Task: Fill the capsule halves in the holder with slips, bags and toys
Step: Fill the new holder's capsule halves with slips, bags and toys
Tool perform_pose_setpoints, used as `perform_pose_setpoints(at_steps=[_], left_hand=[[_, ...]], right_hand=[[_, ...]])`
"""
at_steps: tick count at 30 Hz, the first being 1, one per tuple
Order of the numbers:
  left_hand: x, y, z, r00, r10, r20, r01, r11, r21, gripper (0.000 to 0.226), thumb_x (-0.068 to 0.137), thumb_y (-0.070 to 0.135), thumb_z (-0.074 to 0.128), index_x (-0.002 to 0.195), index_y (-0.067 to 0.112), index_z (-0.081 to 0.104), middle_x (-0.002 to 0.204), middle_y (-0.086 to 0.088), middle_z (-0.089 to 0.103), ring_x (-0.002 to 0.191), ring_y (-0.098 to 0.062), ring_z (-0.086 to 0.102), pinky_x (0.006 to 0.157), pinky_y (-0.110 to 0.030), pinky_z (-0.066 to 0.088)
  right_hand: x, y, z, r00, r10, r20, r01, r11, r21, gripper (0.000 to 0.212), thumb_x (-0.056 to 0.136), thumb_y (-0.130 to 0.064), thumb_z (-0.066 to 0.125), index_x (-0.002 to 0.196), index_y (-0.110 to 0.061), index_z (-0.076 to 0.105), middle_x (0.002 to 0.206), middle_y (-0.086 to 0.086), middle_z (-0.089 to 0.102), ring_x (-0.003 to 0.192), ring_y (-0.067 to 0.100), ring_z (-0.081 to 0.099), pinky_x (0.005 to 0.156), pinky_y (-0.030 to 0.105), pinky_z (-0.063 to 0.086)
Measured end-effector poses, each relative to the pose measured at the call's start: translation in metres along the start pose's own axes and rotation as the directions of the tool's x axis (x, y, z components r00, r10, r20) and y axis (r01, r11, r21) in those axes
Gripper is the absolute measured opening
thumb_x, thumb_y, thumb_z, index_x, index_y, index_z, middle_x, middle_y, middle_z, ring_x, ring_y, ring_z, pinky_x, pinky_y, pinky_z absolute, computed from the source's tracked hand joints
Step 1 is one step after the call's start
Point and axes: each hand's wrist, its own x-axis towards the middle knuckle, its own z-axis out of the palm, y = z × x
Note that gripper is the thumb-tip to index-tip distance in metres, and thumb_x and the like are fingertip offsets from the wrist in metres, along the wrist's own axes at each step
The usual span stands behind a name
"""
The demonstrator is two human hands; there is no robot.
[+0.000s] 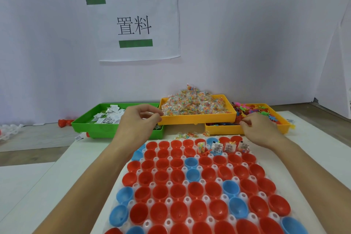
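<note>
The white holder (pixel 207 198) lies in front of me, packed with red capsule halves (pixel 178 190) and a few blue ones (pixel 191 162). Several halves at the right of its far row hold slips (pixel 218 147) and a bag (pixel 201 147). My left hand (pixel 139 119) hovers over the green tray (pixel 85 121) of white slips (pixel 106 118), thumb and fingers pinched with something white between them. My right hand (pixel 260 129) rests at the front of the right yellow tray (pixel 224 129) of coloured toys (pixel 256 109), fingers curled down; whatever it holds is hidden.
A middle yellow tray (pixel 197 118) piled with candy bags (pixel 195 104) stands on the other two trays. A few loose bags (pixel 187 135) lie just beyond the holder. A stray slip (pixel 78 137) and a red capsule (pixel 63 122) lie left of the green tray. A paper sign (pixel 140 24) hangs on the wall.
</note>
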Motion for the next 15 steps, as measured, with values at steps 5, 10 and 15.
perform_pose_setpoints(at_steps=[5, 10, 15], left_hand=[[0.000, 0.000, -0.001, 1.000, 0.002, 0.002, -0.002, 1.000, -0.012, 0.023, 0.088, 0.011, 0.062, 0.076, 0.026, 0.075, 0.076, 0.005, 0.075, 0.059, 0.004, 0.061, 0.069, -0.029, 0.051], [-0.001, 0.002, 0.000, 1.000, 0.018, 0.010, -0.018, 1.000, -0.017, 0.022, 0.087, 0.012, 0.063, 0.077, 0.027, 0.075, 0.077, 0.006, 0.075, 0.060, 0.005, 0.062, 0.068, -0.027, 0.048], [-0.003, 0.004, 0.000, 0.998, 0.039, 0.049, -0.037, 0.999, -0.030, 0.022, 0.089, 0.012, 0.061, 0.079, 0.026, 0.075, 0.078, 0.005, 0.075, 0.063, 0.001, 0.063, 0.068, -0.027, 0.049]], right_hand=[[0.000, -0.002, -0.001, 0.986, -0.067, -0.152, 0.083, 0.991, 0.103, 0.019, 0.096, -0.007, 0.059, 0.106, -0.001, 0.074, 0.113, 0.014, 0.069, 0.105, 0.029, 0.061, 0.085, 0.031, 0.042], [0.001, -0.005, -0.006, 0.945, -0.003, -0.327, 0.093, 0.961, 0.261, 0.020, 0.088, -0.006, 0.072, 0.107, -0.004, 0.076, 0.106, 0.014, 0.074, 0.089, 0.021, 0.066, 0.083, 0.025, 0.047], [-0.001, -0.014, -0.016, 0.930, -0.004, -0.368, 0.159, 0.907, 0.391, 0.011, 0.090, -0.007, 0.070, 0.098, -0.009, 0.077, 0.090, 0.006, 0.075, 0.073, 0.002, 0.062, 0.065, 0.011, 0.043]])
